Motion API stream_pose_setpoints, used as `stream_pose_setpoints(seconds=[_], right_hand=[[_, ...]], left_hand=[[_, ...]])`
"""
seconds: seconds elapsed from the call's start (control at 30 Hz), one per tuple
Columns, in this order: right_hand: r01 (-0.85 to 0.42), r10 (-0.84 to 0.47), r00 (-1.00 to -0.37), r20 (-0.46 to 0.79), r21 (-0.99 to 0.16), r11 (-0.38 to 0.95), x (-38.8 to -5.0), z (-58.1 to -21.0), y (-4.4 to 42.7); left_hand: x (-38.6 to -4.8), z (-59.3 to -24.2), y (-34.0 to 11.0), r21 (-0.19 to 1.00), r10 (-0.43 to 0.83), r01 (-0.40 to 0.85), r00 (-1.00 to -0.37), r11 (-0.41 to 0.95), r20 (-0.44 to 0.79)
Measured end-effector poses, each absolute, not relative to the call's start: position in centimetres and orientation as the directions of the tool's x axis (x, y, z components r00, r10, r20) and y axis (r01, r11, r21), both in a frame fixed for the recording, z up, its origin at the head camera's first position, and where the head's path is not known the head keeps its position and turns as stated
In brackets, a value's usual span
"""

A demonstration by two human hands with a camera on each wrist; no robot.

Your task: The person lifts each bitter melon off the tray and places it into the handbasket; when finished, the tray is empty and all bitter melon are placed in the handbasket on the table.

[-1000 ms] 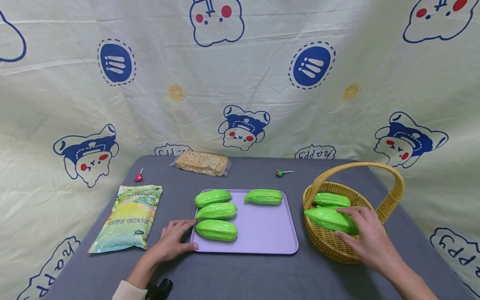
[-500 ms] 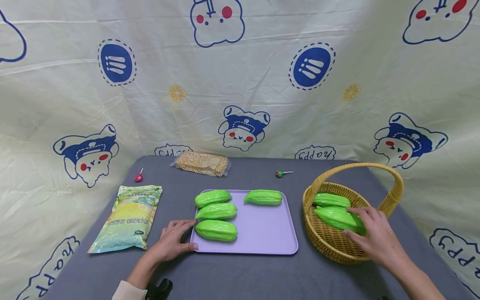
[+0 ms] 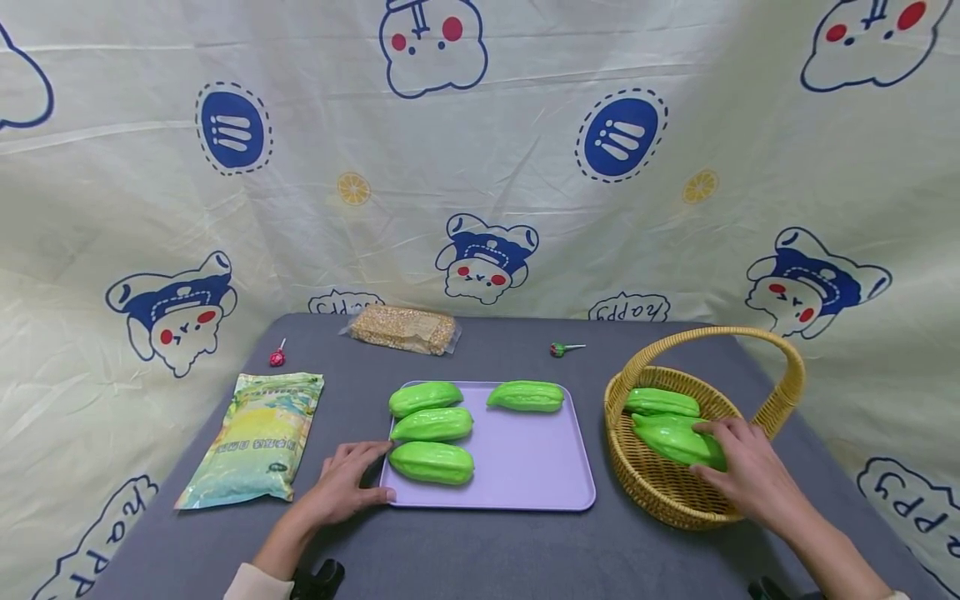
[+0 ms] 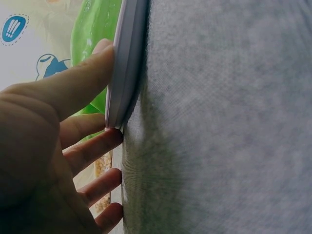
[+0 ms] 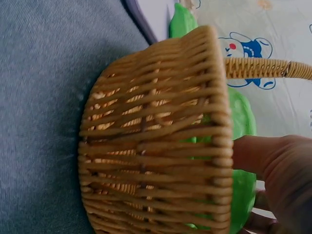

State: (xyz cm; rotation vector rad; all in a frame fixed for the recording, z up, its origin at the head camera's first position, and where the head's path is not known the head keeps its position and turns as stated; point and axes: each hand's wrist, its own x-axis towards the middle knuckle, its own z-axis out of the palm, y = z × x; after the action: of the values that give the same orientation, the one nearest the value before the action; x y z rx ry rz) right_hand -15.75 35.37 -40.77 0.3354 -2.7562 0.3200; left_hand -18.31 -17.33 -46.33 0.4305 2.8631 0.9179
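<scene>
Inside the wicker basket (image 3: 652, 498), the right hand (image 3: 757, 479) grips a green ridged vegetable (image 3: 678, 439) by its right end, thumb in front and fingers behind. Another green vegetable (image 3: 662, 402) lies behind it in the basket. On the lilac tray (image 3: 525, 467), three more vegetables line the left side, the nearest one (image 3: 431, 462) at the front, and a single one (image 3: 526, 396) lies at the back right. The left hand (image 3: 341, 492) touches the tray's left edge; in the left wrist view its thumb and fingers (image 4: 92, 146) rest along the rim, fingers relaxed.
A green and yellow bag (image 3: 255, 437) lies left of the tray. Behind the tray are a clear packet of grains (image 3: 405, 328), a red lollipop (image 3: 277, 357) at the left and a green one (image 3: 558, 349) at the right. The basket's tall handle (image 3: 787, 392) arches over it.
The right hand and the gripped vegetable have moved to the right within the basket, uncovering more of the vegetable behind. The left hand has stayed at the tray's edge.
</scene>
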Motion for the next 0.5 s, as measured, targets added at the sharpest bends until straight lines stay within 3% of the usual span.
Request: stream_pose_setpoints(seconds=[0.5], right_hand=[[-0.225,-0.200,-0.961,0.189,-0.122,0.967,-16.8,-41.4,36.5]], left_hand=[[-18.3,-46.4,-17.3,0.583,0.288,0.222,-0.957,0.781,-0.021]])
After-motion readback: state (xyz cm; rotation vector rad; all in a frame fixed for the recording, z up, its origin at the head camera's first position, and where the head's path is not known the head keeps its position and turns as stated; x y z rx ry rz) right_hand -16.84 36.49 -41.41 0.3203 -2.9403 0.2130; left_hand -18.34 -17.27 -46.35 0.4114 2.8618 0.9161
